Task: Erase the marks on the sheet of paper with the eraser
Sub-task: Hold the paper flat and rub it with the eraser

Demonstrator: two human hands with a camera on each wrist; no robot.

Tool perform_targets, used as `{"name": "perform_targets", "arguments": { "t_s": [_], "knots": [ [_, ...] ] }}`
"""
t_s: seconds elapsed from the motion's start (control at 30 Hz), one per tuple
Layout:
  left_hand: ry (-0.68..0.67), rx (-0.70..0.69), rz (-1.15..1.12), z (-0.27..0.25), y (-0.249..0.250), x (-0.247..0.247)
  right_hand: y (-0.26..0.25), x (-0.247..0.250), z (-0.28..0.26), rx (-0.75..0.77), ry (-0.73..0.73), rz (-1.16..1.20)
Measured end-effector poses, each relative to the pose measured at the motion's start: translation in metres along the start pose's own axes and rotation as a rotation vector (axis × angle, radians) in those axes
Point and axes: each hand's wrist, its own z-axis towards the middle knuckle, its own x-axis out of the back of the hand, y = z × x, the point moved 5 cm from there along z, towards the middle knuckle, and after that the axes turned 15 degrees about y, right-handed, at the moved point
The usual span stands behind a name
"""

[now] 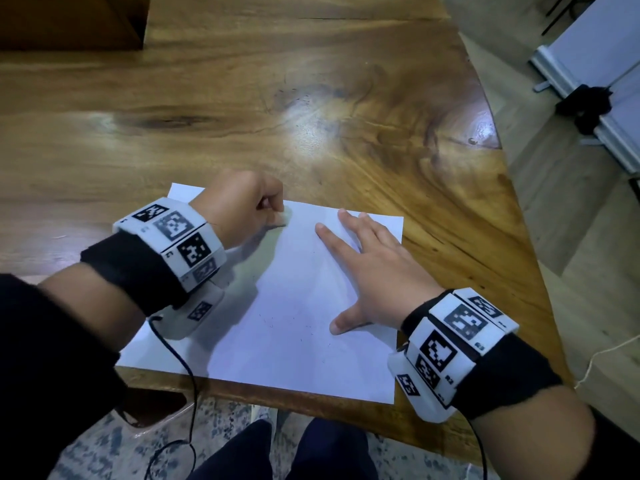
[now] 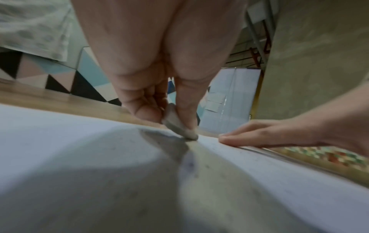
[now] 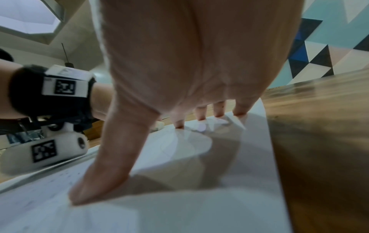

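white paper sheet (image 1: pixel 284 306) lies on the wooden table (image 1: pixel 311 116) near its front edge. our left hand (image 1: pixel 239 209) pinches the eraser (image 2: pixel 177 126) against the sheet's far edge; our right hand (image 1: pixel 374 271) presses flat, fingers spread, on its right half.

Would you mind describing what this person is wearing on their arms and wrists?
Each wrist carries a black fabric band topped by white blocky panels printed with black square tag markers: left wristband, right wristband. A white camera pod hangs under the left wrist, trailing a thin black cable. The left arm has a dark sleeve.
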Motion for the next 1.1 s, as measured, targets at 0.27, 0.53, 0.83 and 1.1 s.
{"name": "perform_targets", "arguments": {
  "t_s": [0.27,0.53,0.83,1.1],
  "knots": [
    [-0.056,-0.039,0.055,0.005,0.010,-0.005,0.000,-0.001,0.001,0.010,0.001,-0.008],
    [-0.139,-0.106,0.028,0.006,0.021,-0.014,0.000,0.000,0.001,0.011,0.005,-0.008],
    [-0.233,-0.118,0.039,-0.003,0.027,-0.021,0.004,-0.002,0.001,-0.041,0.053,0.059],
    [-0.319,-0.269,0.045,-0.030,0.032,-0.033,0.004,-0.002,0.001,-0.019,0.048,0.036]
  ]
}}
